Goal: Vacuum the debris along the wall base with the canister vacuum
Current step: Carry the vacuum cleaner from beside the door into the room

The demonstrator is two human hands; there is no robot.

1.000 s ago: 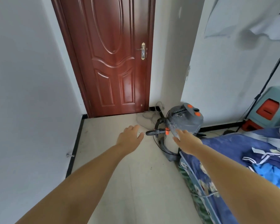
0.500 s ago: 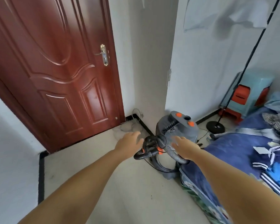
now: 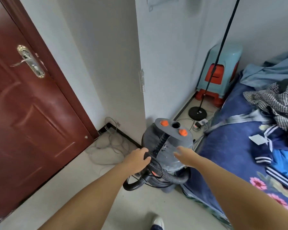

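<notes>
The grey canister vacuum [image 3: 170, 141], with two orange knobs on its lid, stands on the floor at the wall corner, close beside the bed. Its black ribbed hose [image 3: 166, 175] loops round the canister's front. My left hand [image 3: 137, 161] curls its fingers and thumb round the hose's upper end at the canister's left side. My right hand [image 3: 185, 156] hovers open over the canister's front right, fingers spread. A black skirting strip [image 3: 126, 136] runs along the wall base. A pale heap with loose grey cables [image 3: 106, 151] lies on the floor beside it.
A dark red door [image 3: 32, 113] fills the left. A blue-covered bed [image 3: 239, 155] with clothes on it takes up the right. Stacked plastic stools [image 3: 221, 72], a stand's round black base [image 3: 197, 111] and a power strip [image 3: 200, 123] sit behind the vacuum. My shoe [image 3: 157, 221] is below.
I have come closer to the vacuum and the view has swung right. My left hand moved onto the hose end and closed on it. My right hand reached over the canister.
</notes>
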